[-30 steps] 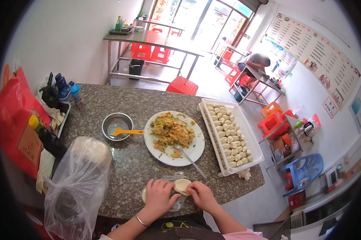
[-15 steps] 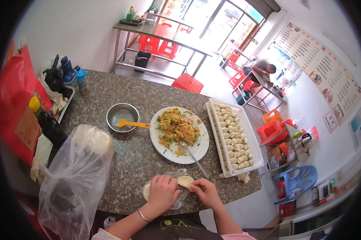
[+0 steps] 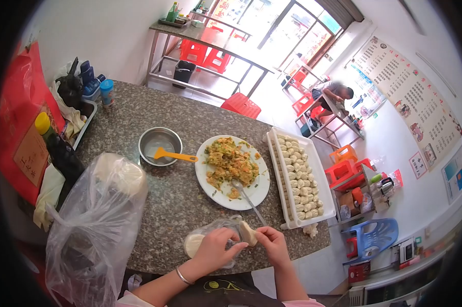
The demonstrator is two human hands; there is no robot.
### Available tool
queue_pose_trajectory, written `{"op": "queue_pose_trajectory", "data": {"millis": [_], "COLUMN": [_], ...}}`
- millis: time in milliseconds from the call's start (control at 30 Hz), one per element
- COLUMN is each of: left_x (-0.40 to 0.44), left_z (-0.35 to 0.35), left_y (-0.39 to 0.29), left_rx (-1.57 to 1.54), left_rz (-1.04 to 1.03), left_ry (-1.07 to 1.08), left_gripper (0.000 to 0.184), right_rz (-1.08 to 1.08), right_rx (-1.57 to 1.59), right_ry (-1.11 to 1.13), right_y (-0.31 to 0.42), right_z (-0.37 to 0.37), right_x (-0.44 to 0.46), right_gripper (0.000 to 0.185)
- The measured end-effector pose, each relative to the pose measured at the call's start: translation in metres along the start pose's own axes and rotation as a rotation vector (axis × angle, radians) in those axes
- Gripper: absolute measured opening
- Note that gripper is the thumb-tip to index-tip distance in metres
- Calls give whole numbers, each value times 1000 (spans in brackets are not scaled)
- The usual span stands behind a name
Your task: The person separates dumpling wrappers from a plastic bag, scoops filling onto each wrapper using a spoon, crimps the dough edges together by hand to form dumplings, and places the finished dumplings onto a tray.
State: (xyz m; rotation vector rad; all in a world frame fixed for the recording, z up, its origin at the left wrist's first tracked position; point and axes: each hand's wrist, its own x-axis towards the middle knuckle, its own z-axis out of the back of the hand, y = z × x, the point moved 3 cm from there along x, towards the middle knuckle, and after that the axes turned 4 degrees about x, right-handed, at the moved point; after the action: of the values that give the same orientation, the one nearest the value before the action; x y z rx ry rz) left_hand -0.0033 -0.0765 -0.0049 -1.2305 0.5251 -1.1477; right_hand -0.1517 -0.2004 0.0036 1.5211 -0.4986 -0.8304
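Observation:
A round dough wrapper (image 3: 248, 234) hangs from the pinched fingers of my right hand (image 3: 274, 246), tilted on edge above the near side of the counter. My left hand (image 3: 216, 251) is just left of it, thumb and forefinger apart, over a clear plastic bag (image 3: 218, 224). A stack of pale dough wrappers (image 3: 193, 244) shows in that bag, partly behind my left hand. Beyond my hands a white plate (image 3: 261, 190) bears a chopped orange-and-green filling (image 3: 230, 163). A metal spoon (image 3: 249, 198) rests in the filling, its handle pointing toward my right hand.
On the right stands a white tray (image 3: 327, 204) with rows of pleated dumplings (image 3: 303, 187). A metal bowl (image 3: 148, 137) with an orange spatula (image 3: 176, 155) sits left of the plate. A large plastic bag of dough (image 3: 95, 215) covers the counter's left side. A seated person (image 3: 336, 92) is far off.
The wrapper has swung from lying nearly flat between both hands to hanging on edge in my right hand. My left fingers have come away from it and spread.

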Motion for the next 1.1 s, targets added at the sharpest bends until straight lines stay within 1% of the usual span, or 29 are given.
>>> {"op": "queue_pose_trajectory", "data": {"millis": [33,100,233,333,433,500,533,600,733,800,833,900,933,1000,1033,1100], "left_x": [0,1,2,1,0,0,-1,-1,0,1,1,0,-1,-3,-2,0], "left_z": [0,-1,1,-3,-3,-4,-3,-2,-1,6,6,7,8,6,5,8], "left_y": [-3,-2,5,11,11,9,9,7,6,0,3,10,11,11,7,-9], "left_rx": [1,-265,-234,-247,-256,-318,-311,-262,-174,147,153,304,309,517,521,588], "left_rz": [2,143,200,230,230,256,256,261,230,149,146,7,4,13,9,-63], "left_ry": [1,21,54,70,40,31,33,34,18,-28,-27,-118,-115,-50,-43,-211], "left_gripper": [24,31,31,27,23,19,19,17,17,16,16,15,15,16,16,19], "right_rz": [-15,-11,-11,13,5,-49,-48,56,33,-47,-43,-127,-95,-58,-23,-10], "right_rx": [-4,23,44,1,60,177,183,-1,-20,230,236,543,559,571,577,567], "right_ry": [19,58,83,75,64,63,64,107,96,67,67,10,-2,16,34,4], "right_y": [-3,-11,-11,-12,-20,-25,-23,-14,-17,-22,-19,-15,-12,-7,-4,0], "right_z": [-6,-13,-22,-23,-17,-16,-17,-22,-9,7,14,28,33,40,40,36], "right_x": [-2,-3,-8,-8,-4,-3,-5,-9,-2,3,3,4,3,2,1,0], "right_gripper": [13,15,18,18,18,18,18,18,19,16,16,14,12,12,13,13]}}
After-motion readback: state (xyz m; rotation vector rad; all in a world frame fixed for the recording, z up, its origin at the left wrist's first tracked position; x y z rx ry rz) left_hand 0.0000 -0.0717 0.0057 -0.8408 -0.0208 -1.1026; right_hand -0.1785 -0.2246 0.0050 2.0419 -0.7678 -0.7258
